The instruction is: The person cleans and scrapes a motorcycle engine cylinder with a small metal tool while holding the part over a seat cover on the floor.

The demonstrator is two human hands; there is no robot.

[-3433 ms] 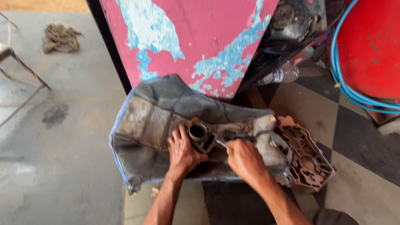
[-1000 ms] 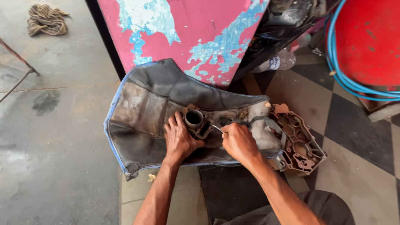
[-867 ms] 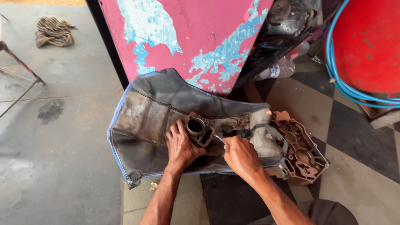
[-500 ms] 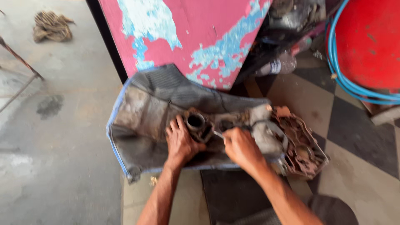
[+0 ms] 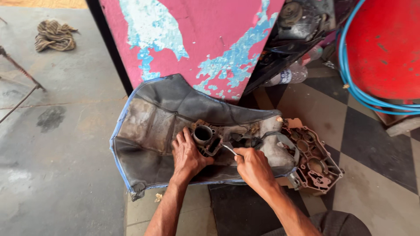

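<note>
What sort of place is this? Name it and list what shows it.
Probably a small engine or motorcycle repair workshop. The left hand steadies a grimy engine cylinder on a dirty mat, the right hand works a metal tool, and an opened crankcase cover lies beside them.

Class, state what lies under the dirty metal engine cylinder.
The metal engine cylinder rests on a worn grey seat cover, steadied by the left hand. Its underside and the floor beneath are hidden.
</note>
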